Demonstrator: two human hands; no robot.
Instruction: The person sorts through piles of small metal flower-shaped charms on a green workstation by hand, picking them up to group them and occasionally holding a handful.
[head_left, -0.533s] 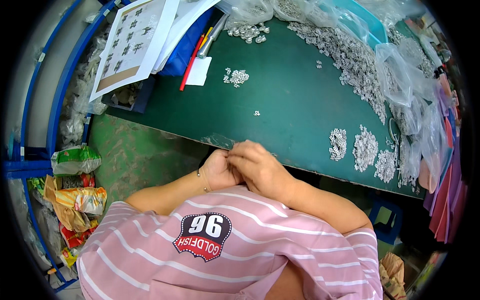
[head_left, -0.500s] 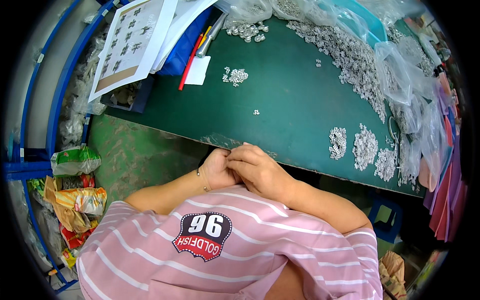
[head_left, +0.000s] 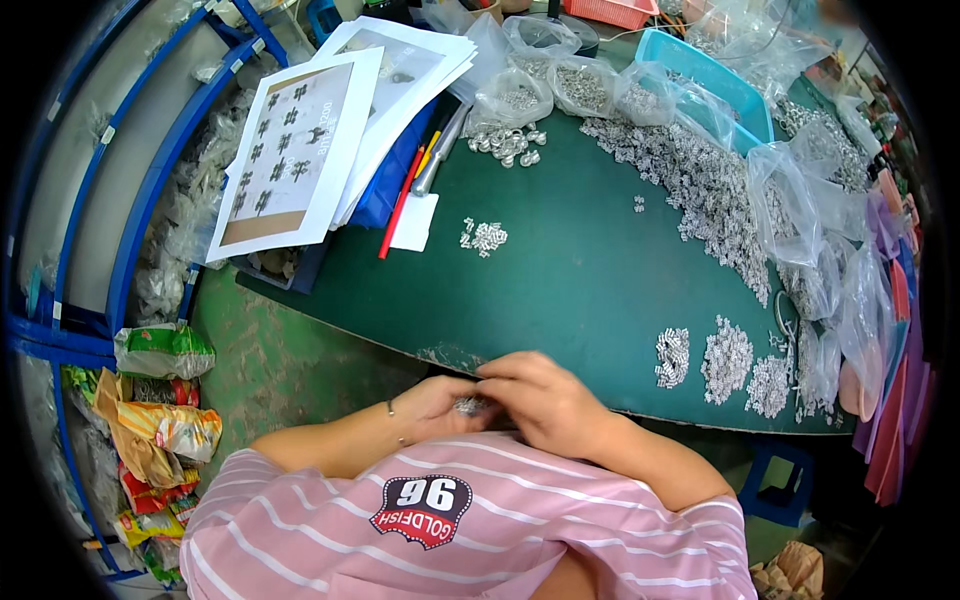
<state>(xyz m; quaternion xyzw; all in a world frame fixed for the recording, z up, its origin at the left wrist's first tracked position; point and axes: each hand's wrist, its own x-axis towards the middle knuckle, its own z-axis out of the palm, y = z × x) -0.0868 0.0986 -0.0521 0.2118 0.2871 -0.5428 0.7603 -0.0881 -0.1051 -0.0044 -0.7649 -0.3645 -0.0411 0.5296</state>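
Note:
My left hand (head_left: 438, 408) is cupped just below the near edge of the green table (head_left: 560, 240), a few small silvery metal pieces (head_left: 470, 405) showing in its palm. Over it bends my right hand (head_left: 548, 402), its fingertips drawn together against the left fingers and slightly smeared by motion. What those right fingertips pinch, if anything, is hidden. Straight ahead on the table lies a small heap of silvery pieces (head_left: 485, 237). To the right sit separate little piles of metal pieces (head_left: 673, 358), near a large spread of grey metal pieces (head_left: 690, 190).
Printed sheets (head_left: 300, 150) lean over a blue bin (head_left: 388, 195) at the far left, beside a red pencil (head_left: 402, 200). Plastic bags (head_left: 785, 200) and a light-blue basket (head_left: 700, 85) line the back right. Scissors (head_left: 786, 312) lie at right. A blue shelf (head_left: 120, 240) stands left.
The view has tilted up, so the table sits lower in it. A lone silvery piece that lay before my hands no longer shows. My hands have parted slightly, revealing pieces in the left palm.

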